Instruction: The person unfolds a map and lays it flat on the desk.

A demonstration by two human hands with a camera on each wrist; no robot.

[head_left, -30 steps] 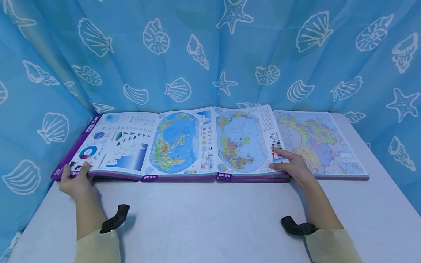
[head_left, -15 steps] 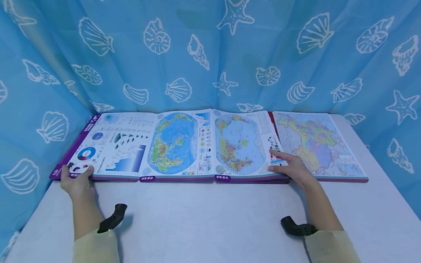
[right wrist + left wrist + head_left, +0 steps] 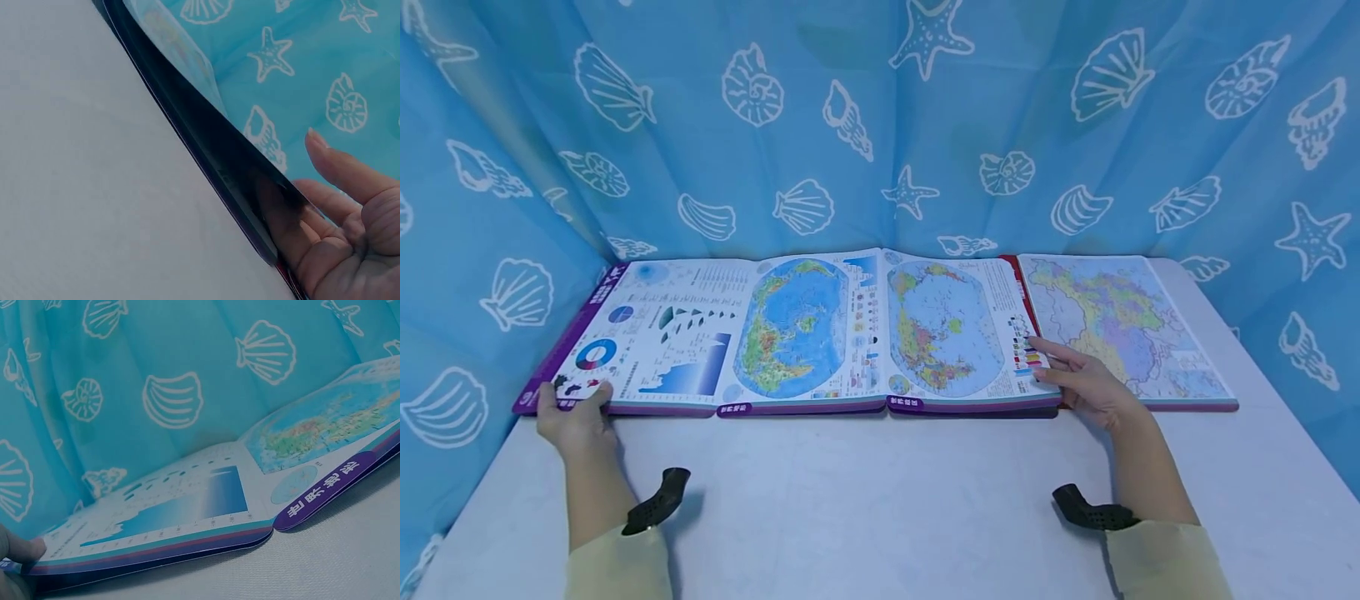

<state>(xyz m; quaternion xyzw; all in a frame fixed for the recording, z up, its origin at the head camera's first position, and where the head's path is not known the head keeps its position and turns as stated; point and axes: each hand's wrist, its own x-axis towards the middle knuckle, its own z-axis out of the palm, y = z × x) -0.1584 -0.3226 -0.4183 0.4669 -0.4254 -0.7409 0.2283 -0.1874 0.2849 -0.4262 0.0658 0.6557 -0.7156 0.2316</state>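
Note:
A long folding map [image 3: 808, 325] with a purple left border lies spread across the table. Its panels show charts and two world maps. My left hand [image 3: 578, 421] holds the lower left corner, its thumb [image 3: 25, 549] on top of the page. The right hand [image 3: 1097, 387] is at the right edge of the last world-map panel. In the right wrist view that panel's dark underside [image 3: 206, 131] is raised, with some fingers under its edge; the thumb [image 3: 344, 165] stands apart above it. Part of the fingers is hidden by the panel.
Another map [image 3: 1120, 325], in pastel colours, lies at the right, partly beneath the raised panel; a red strip [image 3: 1028, 292] shows at its left. Behind everything hangs a blue curtain [image 3: 850, 125] with shell prints. White tabletop [image 3: 850, 500] extends in front.
The right panel edge came down from its higher position, and the red strip beside it came into sight. My right hand has shifted slightly right. The left hand stays at its corner.

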